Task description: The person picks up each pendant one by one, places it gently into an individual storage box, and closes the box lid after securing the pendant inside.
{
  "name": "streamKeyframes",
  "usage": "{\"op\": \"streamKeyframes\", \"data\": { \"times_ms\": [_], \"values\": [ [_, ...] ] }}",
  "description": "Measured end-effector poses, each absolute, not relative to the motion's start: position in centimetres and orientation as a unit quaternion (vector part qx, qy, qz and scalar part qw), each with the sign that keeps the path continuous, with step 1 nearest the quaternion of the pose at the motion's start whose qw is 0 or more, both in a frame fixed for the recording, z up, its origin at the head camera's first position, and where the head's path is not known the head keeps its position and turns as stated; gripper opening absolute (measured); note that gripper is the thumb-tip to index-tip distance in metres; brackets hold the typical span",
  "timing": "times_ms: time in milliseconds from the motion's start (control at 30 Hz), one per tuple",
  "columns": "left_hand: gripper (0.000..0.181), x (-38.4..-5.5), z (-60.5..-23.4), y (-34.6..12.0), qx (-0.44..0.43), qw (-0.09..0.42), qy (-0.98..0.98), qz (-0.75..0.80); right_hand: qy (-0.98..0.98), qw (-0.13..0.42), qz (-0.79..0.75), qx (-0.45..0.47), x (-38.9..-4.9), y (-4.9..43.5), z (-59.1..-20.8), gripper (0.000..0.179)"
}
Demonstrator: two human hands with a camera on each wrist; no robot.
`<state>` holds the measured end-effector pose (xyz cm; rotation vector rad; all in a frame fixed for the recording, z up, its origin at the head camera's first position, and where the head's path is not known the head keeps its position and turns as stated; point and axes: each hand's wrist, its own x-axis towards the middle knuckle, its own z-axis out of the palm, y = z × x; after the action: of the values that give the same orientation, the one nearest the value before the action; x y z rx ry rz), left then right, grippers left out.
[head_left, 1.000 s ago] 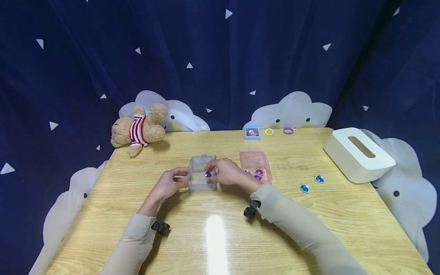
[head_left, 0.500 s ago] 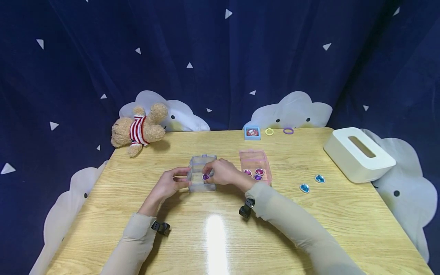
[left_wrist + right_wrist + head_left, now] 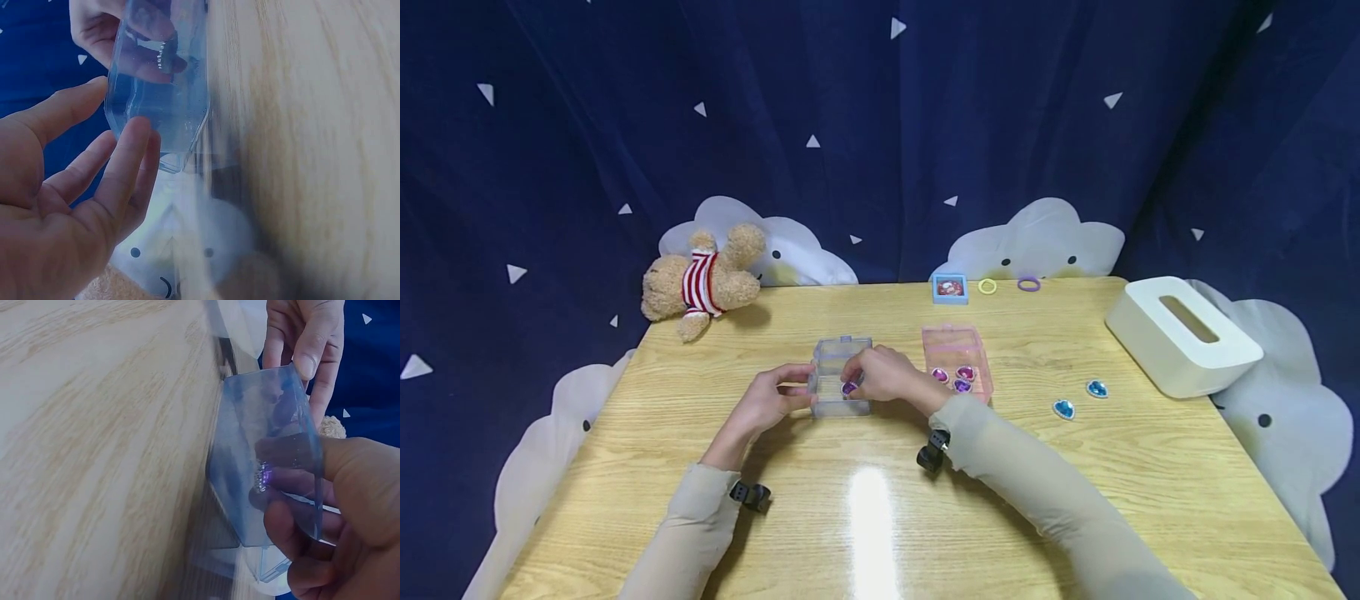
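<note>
My right hand [image 3: 889, 375] reaches into a clear bluish plastic box [image 3: 838, 408] with its lid open. Between thumb and fingers it pinches a purple gem [image 3: 266, 476] edged with small sparkling stones, low inside the box. In both wrist views, the fingers holding the gem show through the clear wall. My left hand [image 3: 766, 402] rests its extended fingertips and thumb against the box's left side. To the right stands a pink clear box [image 3: 951, 337], also open, with a few pink and purple gems [image 3: 966, 373] in it.
Two blue gems [image 3: 1064, 409] lie on the wooden table [image 3: 1000, 500] at right, near a white tissue box [image 3: 1183, 337]. A striped-shirt teddy bear [image 3: 700, 283] lies at back left. A small blue frame [image 3: 950, 288], yellow ring [image 3: 987, 287] and purple ring [image 3: 1028, 284] line the back edge.
My right hand has moved slightly left and lowered the purple gem further into the clear bluish box. My left hand has stayed at the box's side.
</note>
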<state>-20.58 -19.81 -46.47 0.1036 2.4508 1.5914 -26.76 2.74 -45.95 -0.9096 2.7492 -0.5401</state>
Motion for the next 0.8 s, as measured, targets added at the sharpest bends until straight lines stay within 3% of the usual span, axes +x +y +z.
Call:
{"op": "streamKeyframes", "data": {
  "times_ms": [800],
  "values": [
    [0.055, -20.64, -46.58, -19.87, 0.038, 0.105, 0.836, 0.538, 0.934, 0.117, -0.149, -0.302, -26.75, 2.44, -45.3, 0.014]
  ]
}}
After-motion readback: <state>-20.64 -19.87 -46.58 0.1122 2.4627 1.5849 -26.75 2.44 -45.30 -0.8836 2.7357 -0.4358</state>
